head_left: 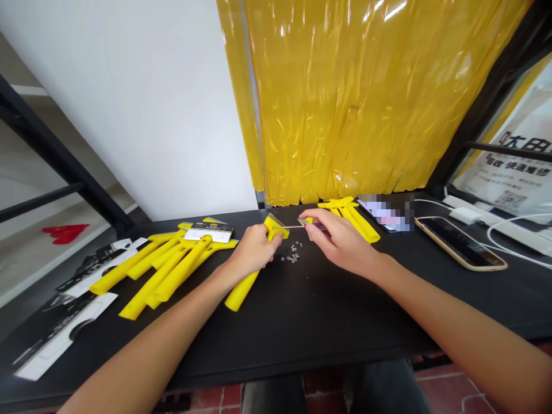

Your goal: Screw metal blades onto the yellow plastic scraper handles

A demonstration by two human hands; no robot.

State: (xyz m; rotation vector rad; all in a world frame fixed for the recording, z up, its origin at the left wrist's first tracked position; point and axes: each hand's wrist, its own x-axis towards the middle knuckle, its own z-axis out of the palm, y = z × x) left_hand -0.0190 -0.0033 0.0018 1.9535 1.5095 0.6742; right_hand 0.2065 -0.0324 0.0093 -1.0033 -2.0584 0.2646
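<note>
One yellow plastic T-shaped tool with a clear edge (pixel 242 291) in the left hand (pixel 260 247), one thin metal screwdriver (pixel 294 227) in the right hand (pixel 338 238). About five more yellow plastic tools (pixel 170 270) overlap on the left, at least two yellow handles (pixel 360 221) on the right, two phones (pixel 459 241), a dozen or so tiny metal nuts and screws (pixel 294 257), too small to count exactly.

Left fingers wrap the T-tool just below its head, handle sticking out under the fist, pointing down-left. Right thumb and forefinger pinch the screwdriver, its shaft pointing at the head; can't tell if the tip touches.

From where I stand: black tabletop (pixel 310 339), black-and-white printed cards (pixel 64 339) at left, white panel (pixel 164 103) and yellow plastic strip curtain (pixel 345 103) behind, red tiled floor (pixel 230 397) below
</note>
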